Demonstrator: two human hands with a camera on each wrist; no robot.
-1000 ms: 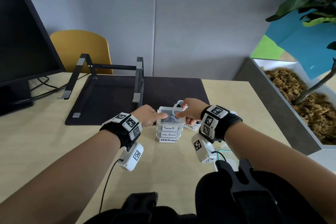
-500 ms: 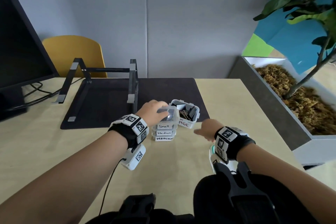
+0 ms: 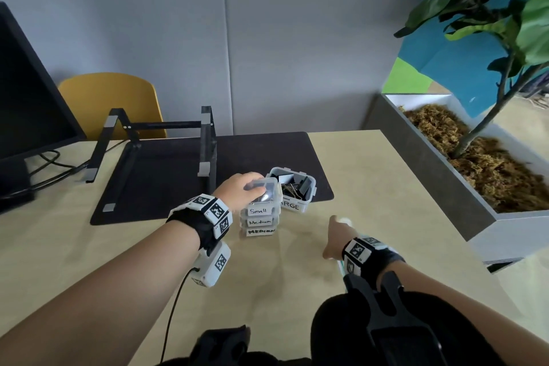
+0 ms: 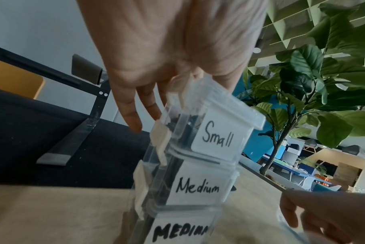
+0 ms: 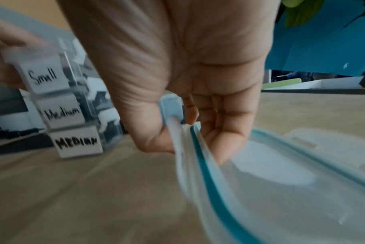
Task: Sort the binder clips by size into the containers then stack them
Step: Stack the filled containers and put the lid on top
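Observation:
Three clear lidded containers stand stacked on the table, labelled Small point(image 3: 260, 210) point(image 4: 219, 137) point(image 5: 44, 77) on top, then Medium point(image 3: 260, 221) and MEDIUM point(image 3: 260, 231). My left hand point(image 3: 252, 187) point(image 4: 167, 49) lies over the Small container, fingers curled down its far side and thumb at its front. Beside the stack on the right is the open Large container point(image 3: 312, 187) holding black binder clips point(image 3: 297, 186). My right hand point(image 3: 335, 235) point(image 5: 185, 145) is nearer to me on the right and pinches a clear lid point(image 5: 281, 181) with a teal seal, thumb against fingers.
A black desk mat point(image 3: 267, 151) with a black laptop stand point(image 3: 205, 142) lies behind the containers. A monitor point(image 3: 29, 98) and its cables are at the far left. A long planter point(image 3: 439, 187) runs along the table's right edge. A yellow chair point(image 3: 110, 98) stands behind.
My right hand left the stack, drew back toward me to the right and now holds the teal-sealed lid. My left hand stays on the Small container.

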